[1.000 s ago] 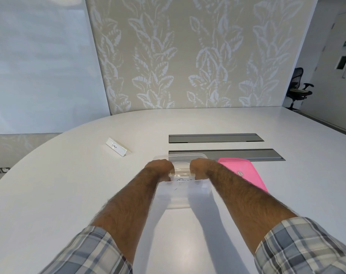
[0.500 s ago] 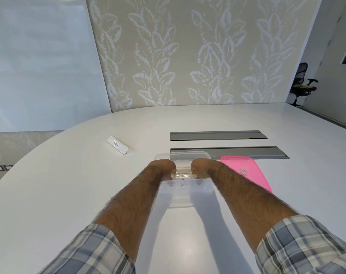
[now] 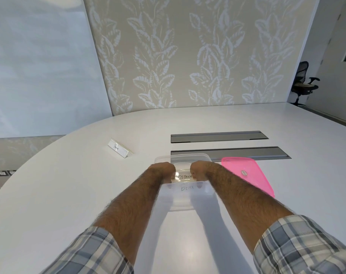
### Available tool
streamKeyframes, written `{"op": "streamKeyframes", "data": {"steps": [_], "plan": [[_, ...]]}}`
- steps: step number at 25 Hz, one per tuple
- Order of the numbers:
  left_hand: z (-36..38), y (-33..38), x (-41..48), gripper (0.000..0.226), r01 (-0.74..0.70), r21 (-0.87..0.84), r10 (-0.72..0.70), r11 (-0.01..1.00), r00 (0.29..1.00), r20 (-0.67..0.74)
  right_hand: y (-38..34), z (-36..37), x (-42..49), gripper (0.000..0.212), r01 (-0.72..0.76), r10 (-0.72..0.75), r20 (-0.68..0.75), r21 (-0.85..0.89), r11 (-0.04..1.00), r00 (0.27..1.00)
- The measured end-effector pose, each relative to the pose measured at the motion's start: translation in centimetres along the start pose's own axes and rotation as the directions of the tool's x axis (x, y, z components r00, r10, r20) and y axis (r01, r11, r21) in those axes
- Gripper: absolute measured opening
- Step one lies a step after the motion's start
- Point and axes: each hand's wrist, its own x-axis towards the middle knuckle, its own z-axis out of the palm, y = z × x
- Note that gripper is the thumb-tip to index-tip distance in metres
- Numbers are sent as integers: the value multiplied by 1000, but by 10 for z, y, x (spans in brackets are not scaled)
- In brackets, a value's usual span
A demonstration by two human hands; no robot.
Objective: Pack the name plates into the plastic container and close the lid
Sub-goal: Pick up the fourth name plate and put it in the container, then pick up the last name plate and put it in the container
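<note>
Clear plastic box [image 3: 185, 196] under me, both fists down inside it: my left hand [image 3: 162, 172] and right hand [image 3: 199, 171] curl tight on a name plate [image 3: 185, 176] (reads "OSTRICH"). Another plate [image 3: 119, 149] sits well left on the table [image 3: 49, 194]; pink lid [image 3: 247, 177] lies just right.

Single head-worn wide-angle view, facing forward and down across white table [image 3: 69, 194], close over forearms, toward patterned wall [image 3: 188, 56].

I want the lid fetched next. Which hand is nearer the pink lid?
Right. The right hand is in the container, just left of the pink lid; the left hand is farther left.
</note>
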Motion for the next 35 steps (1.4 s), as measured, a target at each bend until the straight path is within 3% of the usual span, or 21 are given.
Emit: {"op": "streamKeyframes", "data": {"steps": [3,6,11,13,17,24,30,35], "plan": [[-3,-5,-2,24,15,-101,-21,995,998,-53,5,-1,-1,16,-16,20,-81,45,999,997],[-11,-21,-10,16,8,-245,-54,970,982,-183,17,-9,-7,27,-59,91,-220,148,987,971],[-24,-69,-40,45,21,-162,-82,987,922,-379,21,-26,-9,30,-93,140,-351,148,985,926],[-25,-89,-53,51,33,-163,-98,986,907,-411,13,-33,-4,47,-95,143,-378,144,985,914],[-11,-136,-79,58,110,-205,-187,973,893,-409,-25,-51,8,71,-93,154,-399,167,981,904],[14,-249,-92,65,161,-256,-250,953,895,-368,-102,-92,51,82,-111,187,-450,189,976,873],[22,-349,-69,64,82,-216,-150,973,935,-322,-170,-112,110,80,-191,288,-425,256,948,858],[31,-402,-40,59,31,-205,-93,978,950,-298,-203,-116,139,64,-252,342,-422,255,934,840]]}}
